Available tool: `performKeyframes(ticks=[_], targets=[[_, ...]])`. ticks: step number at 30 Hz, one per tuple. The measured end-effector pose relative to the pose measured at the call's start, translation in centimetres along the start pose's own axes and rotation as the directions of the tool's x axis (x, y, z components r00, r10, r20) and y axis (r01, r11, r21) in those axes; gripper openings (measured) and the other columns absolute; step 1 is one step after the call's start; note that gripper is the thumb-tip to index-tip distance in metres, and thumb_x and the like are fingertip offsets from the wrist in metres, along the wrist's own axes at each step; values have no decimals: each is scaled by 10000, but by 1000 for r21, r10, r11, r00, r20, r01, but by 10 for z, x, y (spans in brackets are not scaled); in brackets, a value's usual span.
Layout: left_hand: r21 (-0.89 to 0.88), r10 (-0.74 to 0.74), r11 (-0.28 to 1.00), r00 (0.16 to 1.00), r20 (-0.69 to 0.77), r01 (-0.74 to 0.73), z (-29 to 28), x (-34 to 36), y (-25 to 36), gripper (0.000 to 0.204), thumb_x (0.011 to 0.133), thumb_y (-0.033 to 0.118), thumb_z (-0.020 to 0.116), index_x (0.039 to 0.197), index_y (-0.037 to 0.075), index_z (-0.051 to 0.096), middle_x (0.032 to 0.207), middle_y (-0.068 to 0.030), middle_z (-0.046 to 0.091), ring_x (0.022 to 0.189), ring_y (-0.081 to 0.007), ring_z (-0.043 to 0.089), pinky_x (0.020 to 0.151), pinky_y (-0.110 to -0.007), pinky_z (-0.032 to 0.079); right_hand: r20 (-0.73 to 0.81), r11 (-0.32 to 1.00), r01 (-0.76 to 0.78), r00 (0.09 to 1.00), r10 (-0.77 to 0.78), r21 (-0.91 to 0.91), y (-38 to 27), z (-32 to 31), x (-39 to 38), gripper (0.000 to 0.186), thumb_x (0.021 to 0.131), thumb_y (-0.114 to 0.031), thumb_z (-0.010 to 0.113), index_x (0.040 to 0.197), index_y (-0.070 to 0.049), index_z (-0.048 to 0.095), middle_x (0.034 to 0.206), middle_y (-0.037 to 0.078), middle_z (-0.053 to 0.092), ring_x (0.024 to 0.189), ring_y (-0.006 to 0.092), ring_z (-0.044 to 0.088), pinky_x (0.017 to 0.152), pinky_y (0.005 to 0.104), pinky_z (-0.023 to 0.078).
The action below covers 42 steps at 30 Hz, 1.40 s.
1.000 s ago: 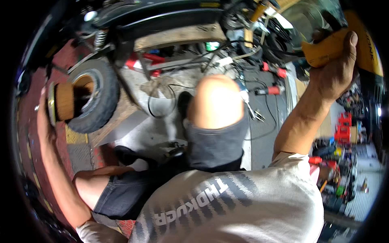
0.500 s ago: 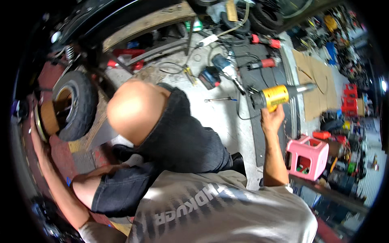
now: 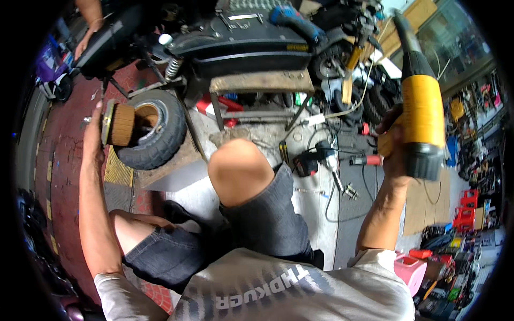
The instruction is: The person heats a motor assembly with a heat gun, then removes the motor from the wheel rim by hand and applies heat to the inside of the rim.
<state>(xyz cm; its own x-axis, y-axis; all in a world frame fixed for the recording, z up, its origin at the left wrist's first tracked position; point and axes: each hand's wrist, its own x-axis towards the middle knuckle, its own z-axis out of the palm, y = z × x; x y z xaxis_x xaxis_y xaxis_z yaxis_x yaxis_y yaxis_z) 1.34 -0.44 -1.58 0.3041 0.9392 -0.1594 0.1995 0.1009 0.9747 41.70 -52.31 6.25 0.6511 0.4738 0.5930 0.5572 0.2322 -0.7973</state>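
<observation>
Copper-coloured drum [image 3: 123, 124] at the left of the frame, its pale end plate [image 3: 108, 124] facing left. It sits beside the hollow centre of the wheel [image 3: 160, 152]; whether the two touch cannot be told from this angle. Wheel rests on a wooden board [image 3: 184, 158].

Risks, as judged: drum appears to be steadied from the plate side alone. A slip of that palm could tip it against the wheel's inner edge and scuff its ridged surface. Wheel might shift on the board under a sideways push; no clamp can be made out. Heat gun [image 3: 423, 107], right side of frame, nozzle toward the top: if hot, which cannot be seen, a careless swing could scorch whatever it meets. Black cable [image 3: 364, 184] loops over the floor at lower right of centre, a possible snag for a foot.

Grip: left hand [image 3: 94, 134] lies along the plate's outer face, fingers long and pointing up the frame. Contact looks like flat support; whether fingertips hook over the edge cannot be told. Right hand [image 3: 396, 160] is wrapped round the heat gun's yellow handle, firmly closed by the look of it, with the gun well apart from drum and wheel.
</observation>
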Motion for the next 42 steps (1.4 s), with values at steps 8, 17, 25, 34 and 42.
performKeyframes(ticks=[8,17,25,34,42], targets=[[-37,50,998,998,25,-49,8,11,-6,725,963,629,661,1306,-8,700,1282,-123,700,1157,-211,648,1027,-342,472,-222,816,-368,838,499,446,98,71,-15,357,1043,-444,652,1100,-93,624,818,40,642,612,150,611,528,287,509],[-29,40,999,996,74,-38,2,1,4,724,980,621,647,1357,3,675,1328,-129,680,1212,-220,636,1064,-345,459,37,446,-576,639,769,685,128,95,-32,668,971,-781,495,1083,-127,572,755,-3,504,597,138,457,537,287,381],[47,-22,999,1000,11,21,6,0,5,772,953,678,638,1347,16,685,1307,-152,692,1167,-235,665,1002,-370,494,280,316,-732,565,776,603,164,120,-95,344,983,-439,738,1008,-138,572,749,12,553,568,143,511,522,305,429],[12,20,1000,1000,1,-20,11,0,4,744,981,638,632,1345,-9,676,1276,-132,703,1126,-201,674,988,-333,505,174,82,-988,104,979,127,271,124,-196,143,863,-59,743,824,-73,606,659,19,553,463,149,513,397,318,434],[-38,-6,999,1000,26,7,-4,5,-3,723,1021,587,601,1532,80,539,1506,-90,578,1388,-212,540,1184,-389,365,35,82,-976,91,995,200,311,179,-233,86,842,11,636,904,-7,580,631,57,534,439,185,480,394,336,375]])
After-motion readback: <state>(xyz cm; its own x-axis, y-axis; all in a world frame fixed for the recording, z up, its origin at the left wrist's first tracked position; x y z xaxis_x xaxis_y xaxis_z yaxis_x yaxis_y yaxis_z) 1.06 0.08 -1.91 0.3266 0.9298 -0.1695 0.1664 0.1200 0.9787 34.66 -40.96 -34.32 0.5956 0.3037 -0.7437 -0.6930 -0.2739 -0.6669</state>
